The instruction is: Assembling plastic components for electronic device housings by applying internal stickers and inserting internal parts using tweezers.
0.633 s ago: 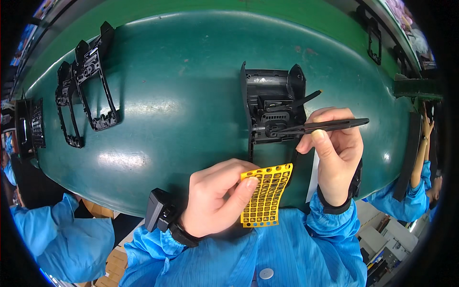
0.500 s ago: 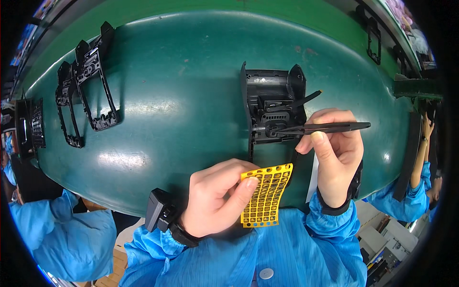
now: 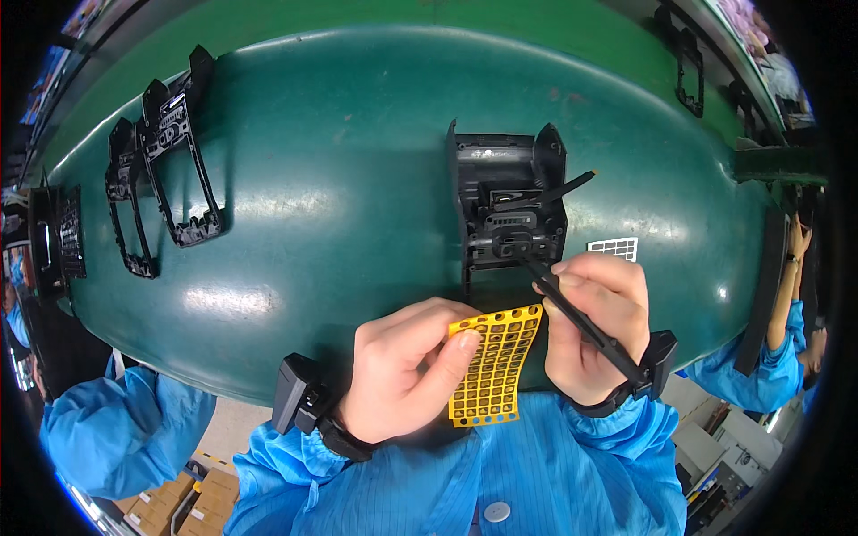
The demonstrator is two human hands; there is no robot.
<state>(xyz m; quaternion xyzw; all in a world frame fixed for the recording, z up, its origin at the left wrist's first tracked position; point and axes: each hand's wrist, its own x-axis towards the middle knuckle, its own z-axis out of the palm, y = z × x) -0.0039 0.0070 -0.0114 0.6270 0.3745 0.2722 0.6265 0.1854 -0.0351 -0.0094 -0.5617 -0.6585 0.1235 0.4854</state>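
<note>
My left hand (image 3: 407,371) pinches a yellow sheet (image 3: 496,366) by its upper left corner; rows of small dark pieces cover the sheet. In my right hand (image 3: 601,322) are black tweezers (image 3: 581,314), slanting up and left. Their tips are close to the lower part of a black moulded plastic housing (image 3: 509,201); I cannot tell whether they touch it. Across the housing lies a slim black stick (image 3: 567,187) with an orange end. Just beyond my right hand rests a white sheet with grey patches (image 3: 614,247). The housing's lower frame is partly hidden by my hands.
Two black plastic frames (image 3: 183,170) (image 3: 130,196) stand at the left of the green table (image 3: 357,179). Another frame (image 3: 690,73) is at the far right. Blue-sleeved people sit either side: a sleeve (image 3: 125,433) at left, an arm (image 3: 786,304) at right.
My right hand has drawn down toward me, and the tweezers have swung from nearly level to a steep slant. The white sheet now shows more. My left hand stays nearly still.
</note>
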